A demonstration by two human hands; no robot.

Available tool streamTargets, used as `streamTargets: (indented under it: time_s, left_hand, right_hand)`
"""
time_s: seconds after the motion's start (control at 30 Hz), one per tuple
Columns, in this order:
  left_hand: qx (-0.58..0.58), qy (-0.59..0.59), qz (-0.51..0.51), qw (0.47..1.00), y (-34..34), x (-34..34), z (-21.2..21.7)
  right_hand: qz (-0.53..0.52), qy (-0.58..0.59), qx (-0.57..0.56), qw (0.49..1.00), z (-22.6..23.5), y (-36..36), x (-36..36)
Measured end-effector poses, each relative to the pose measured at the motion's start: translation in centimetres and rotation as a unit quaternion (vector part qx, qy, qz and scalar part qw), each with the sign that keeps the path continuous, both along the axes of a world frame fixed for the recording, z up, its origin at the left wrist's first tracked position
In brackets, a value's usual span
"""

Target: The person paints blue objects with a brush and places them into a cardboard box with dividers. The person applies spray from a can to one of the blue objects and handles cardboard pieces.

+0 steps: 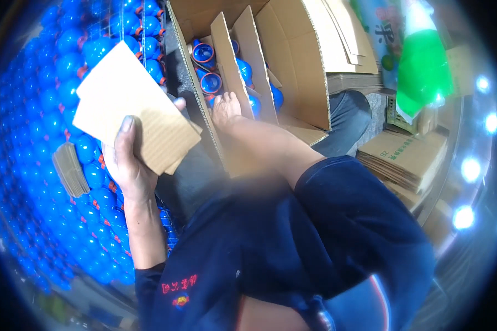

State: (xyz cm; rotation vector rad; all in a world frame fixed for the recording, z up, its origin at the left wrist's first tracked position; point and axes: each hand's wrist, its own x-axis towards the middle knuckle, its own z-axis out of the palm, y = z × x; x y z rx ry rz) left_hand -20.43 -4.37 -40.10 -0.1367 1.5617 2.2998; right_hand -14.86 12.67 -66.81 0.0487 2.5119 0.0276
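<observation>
In my left hand (130, 160) is a small stack of flat tan cardboard pieces (132, 102), fanned unevenly, with the thumb across their front. My right hand (225, 112) reaches down into an open cardboard box (298, 55), at the near end of its left compartment. Its fingers are curled together, and whatever they grip is hidden. Just beyond them lie blue rounded items with orange-red rims (210, 83). Upright cardboard dividers (257, 52) split the box into rows, and more blue items (244, 70) show between them.
On the left, netted rows of glossy blue bulbs with red parts (72, 94) fill the space; a bundle of cardboard strips (70, 170) lies on them. Stacked flat cardboard (403, 157) stands at the right, below a green and white plastic bag (425, 66).
</observation>
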Motion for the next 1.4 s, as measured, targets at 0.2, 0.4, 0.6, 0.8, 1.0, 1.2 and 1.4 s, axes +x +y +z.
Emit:
streamTargets:
  time_s: [0.2, 0.4, 0.6, 0.8, 1.0, 1.2, 1.4]
  left_hand:
    - [0.046, 0.029, -0.008, 0.998, 2.6, -3.9, 0.4]
    - [0.102, 0.002, -0.031, 0.994, 5.8, -7.5, -2.0]
    - [0.139, -0.037, -0.023, 0.989, 6.5, -8.1, -3.4]
    - [0.167, -0.031, -0.044, 0.984, 7.8, -8.2, -3.1]
    - [0.258, -0.057, -0.042, 0.964, 6.5, -7.7, -3.4]
    - [-0.071, 0.118, -0.031, 0.99, 7.8, -6.6, -4.4]
    - [0.044, 0.078, 0.052, 0.995, -1.3, -4.9, 0.6]
  right_hand:
    - [-0.161, -0.072, -0.157, 0.972, 4.6, 1.8, -3.0]
    - [-0.367, 0.026, -0.159, 0.916, 1.8, 3.8, -7.5]
    - [-0.241, 0.012, -0.094, 0.966, 0.5, 3.4, -9.3]
    - [-0.088, -0.045, -0.121, 0.988, 0.3, 1.0, -8.1]
    - [-0.269, 0.017, -0.378, 0.886, 10.0, 5.4, -9.9]
    - [-0.216, 0.276, -0.581, 0.734, 25.7, 9.9, -7.9]
    - [-0.239, 0.411, -0.235, 0.848, 15.8, 11.6, -11.0]
